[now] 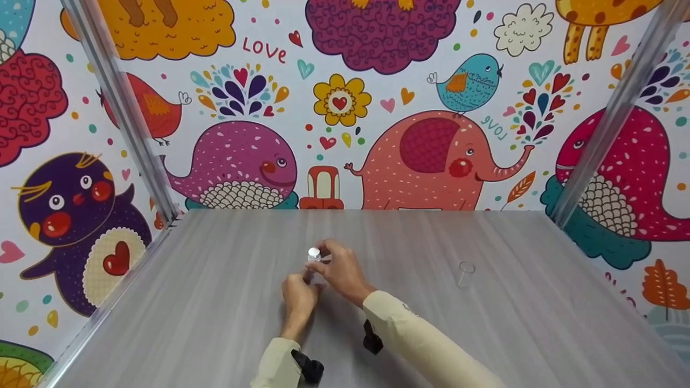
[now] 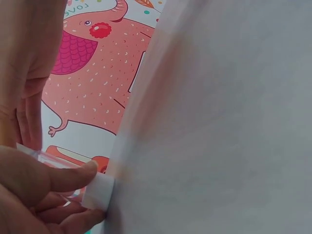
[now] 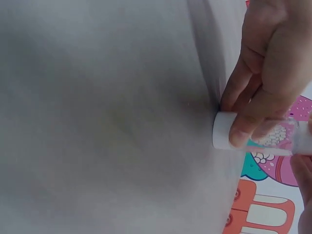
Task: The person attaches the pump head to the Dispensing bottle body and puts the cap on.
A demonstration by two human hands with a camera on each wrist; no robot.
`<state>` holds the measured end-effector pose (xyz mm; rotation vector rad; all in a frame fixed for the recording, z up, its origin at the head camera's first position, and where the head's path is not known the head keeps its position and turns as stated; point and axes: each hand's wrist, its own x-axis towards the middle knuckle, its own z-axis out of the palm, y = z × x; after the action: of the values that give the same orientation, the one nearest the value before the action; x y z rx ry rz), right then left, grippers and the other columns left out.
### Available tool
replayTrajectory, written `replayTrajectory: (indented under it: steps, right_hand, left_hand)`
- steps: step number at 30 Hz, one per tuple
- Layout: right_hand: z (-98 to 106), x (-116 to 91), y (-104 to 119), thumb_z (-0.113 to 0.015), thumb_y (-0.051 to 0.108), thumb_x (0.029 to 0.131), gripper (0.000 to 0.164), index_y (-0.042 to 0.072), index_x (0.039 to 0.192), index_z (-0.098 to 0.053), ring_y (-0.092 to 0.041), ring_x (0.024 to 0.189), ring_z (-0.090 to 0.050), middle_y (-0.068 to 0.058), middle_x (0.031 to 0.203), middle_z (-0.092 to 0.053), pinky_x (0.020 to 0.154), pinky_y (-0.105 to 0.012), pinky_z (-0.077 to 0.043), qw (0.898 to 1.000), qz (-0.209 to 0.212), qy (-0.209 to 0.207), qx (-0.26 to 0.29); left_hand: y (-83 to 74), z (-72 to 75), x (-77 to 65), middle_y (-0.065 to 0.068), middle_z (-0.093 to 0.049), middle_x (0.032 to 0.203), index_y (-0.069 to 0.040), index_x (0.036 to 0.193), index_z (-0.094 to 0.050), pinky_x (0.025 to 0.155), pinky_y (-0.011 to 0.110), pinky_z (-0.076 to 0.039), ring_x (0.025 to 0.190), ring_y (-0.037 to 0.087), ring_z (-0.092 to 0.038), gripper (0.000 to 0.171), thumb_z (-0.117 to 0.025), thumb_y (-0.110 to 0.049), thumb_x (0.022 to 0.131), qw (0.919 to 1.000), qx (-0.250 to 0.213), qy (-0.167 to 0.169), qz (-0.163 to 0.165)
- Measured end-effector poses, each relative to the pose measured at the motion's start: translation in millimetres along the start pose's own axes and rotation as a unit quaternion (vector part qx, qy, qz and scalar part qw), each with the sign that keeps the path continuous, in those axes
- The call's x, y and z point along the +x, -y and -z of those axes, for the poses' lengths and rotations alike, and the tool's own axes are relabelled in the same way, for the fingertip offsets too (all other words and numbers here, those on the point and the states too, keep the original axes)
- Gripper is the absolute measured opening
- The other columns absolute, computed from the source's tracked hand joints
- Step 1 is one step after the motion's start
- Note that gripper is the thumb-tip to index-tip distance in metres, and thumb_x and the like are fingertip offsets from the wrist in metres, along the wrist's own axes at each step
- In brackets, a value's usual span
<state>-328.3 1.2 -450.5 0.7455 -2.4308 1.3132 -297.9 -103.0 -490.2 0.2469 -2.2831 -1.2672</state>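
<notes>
A small clear bottle (image 1: 314, 257) with a white end at top and bottom stands upright on the table, between both hands. My left hand (image 1: 299, 296) grips it low down, thumb and fingers around the white bottom end (image 2: 99, 191) close to the tabletop. At the upper end, my right hand (image 1: 345, 272) holds the bottle with thumb and fingertips around the white top (image 3: 304, 136). In the right wrist view, the clear middle of the bottle shows between the hands. Part of the bottle is hidden behind fingers.
On the grey wood-look table (image 1: 215, 302), a clear thin-walled cup-like piece (image 1: 467, 268) stands to the right of the hands. Metal posts (image 1: 121, 108) rise at the table's back corners. A wall with cartoon animals (image 1: 431, 161) closes off the back and sides.
</notes>
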Motion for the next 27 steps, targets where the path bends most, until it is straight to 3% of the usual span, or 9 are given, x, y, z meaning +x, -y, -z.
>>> replayTrajectory:
  steps: [6, 13, 20, 27]
  right_hand:
    - [7, 1, -2, -0.077, 0.022, 0.086, 0.033, 0.009, 0.114, -0.065, -0.016, 0.101, -0.070, -0.005, 0.109, -0.072, 0.092, -0.028, -0.056, 0.999, 0.015, 0.029, -0.024]
    - [21, 3, -6, -0.075, 0.024, 0.088, 0.039, 0.007, 0.121, -0.062, -0.020, 0.111, -0.065, -0.008, 0.117, -0.068, 0.098, -0.034, -0.053, 0.993, 0.067, 0.064, -0.071]
    - [35, 2, -12, -0.076, 0.025, 0.087, 0.044, 0.008, 0.125, -0.062, -0.019, 0.115, -0.064, -0.008, 0.122, -0.067, 0.101, -0.033, -0.052, 0.989, 0.089, 0.076, -0.095]
    - [50, 0, -17, -0.077, 0.022, 0.088, 0.042, 0.011, 0.126, -0.064, -0.020, 0.121, -0.059, -0.005, 0.129, -0.065, 0.105, -0.039, -0.049, 0.986, 0.081, 0.089, -0.119]
  left_hand:
    - [1.9, -0.6, -1.3, 0.003, -0.054, 0.059, 0.002, 0.065, -0.064, 0.054, 0.032, -0.038, 0.057, 0.016, -0.041, 0.013, -0.073, 0.011, 0.067, 0.9997, 0.000, -0.009, -0.024]
    - [0.7, 0.1, -0.7, 0.005, -0.055, 0.060, 0.004, 0.066, -0.063, 0.053, 0.030, -0.036, 0.057, 0.017, -0.042, 0.011, -0.069, 0.014, 0.069, 0.9999, -0.007, 0.001, -0.010]
    - [1.1, 2.1, -1.1, 0.003, -0.050, 0.058, -0.001, 0.060, -0.056, 0.054, 0.031, -0.034, 0.056, 0.018, -0.041, 0.022, -0.073, 0.012, 0.067, 0.9998, -0.017, 0.006, 0.000]
    - [-0.1, 2.2, -1.5, 0.012, -0.068, 0.069, 0.004, 0.069, -0.069, 0.058, 0.033, -0.043, 0.061, 0.019, -0.048, 0.006, -0.075, 0.007, 0.069, 0.9994, -0.016, 0.026, 0.014]
